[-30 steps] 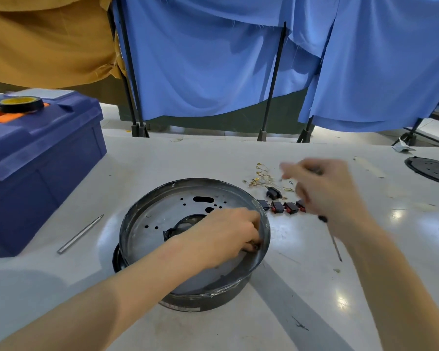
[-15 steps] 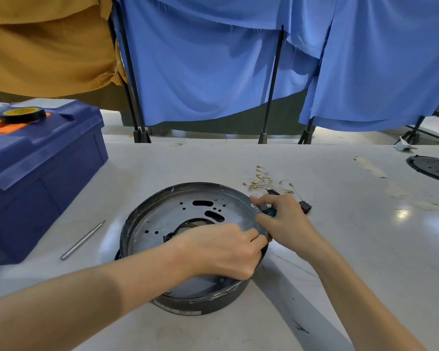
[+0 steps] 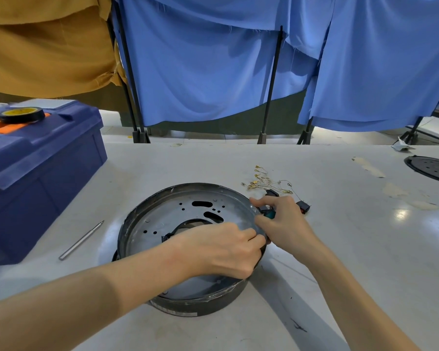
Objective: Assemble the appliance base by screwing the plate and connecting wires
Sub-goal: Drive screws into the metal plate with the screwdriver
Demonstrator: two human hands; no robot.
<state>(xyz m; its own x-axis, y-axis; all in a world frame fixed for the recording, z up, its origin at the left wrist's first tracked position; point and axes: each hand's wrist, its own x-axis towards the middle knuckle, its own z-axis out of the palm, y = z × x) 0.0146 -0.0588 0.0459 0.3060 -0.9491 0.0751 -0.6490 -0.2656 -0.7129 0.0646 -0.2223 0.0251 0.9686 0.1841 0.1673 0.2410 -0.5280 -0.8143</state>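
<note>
Right hand (image 3: 285, 220) grips the teal screwdriver (image 3: 270, 214) beside my left hand (image 3: 221, 249), fingers (image 3: 249, 235) curled at the base (image 3: 200, 304) rim, centre frame, their hold hidden; a slanted tip may slip and gouge the plate (image 3: 160, 219).

toolbox (image 3: 43, 173): cut by left edge | base (image 3: 147, 224): partly hidden under forearm (image 3: 137, 282)

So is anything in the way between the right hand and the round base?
No, nothing visible. The right hand, gripping a tool, is at the base rim, beside the left hand, whose fingers hide the exact spot.
</note>
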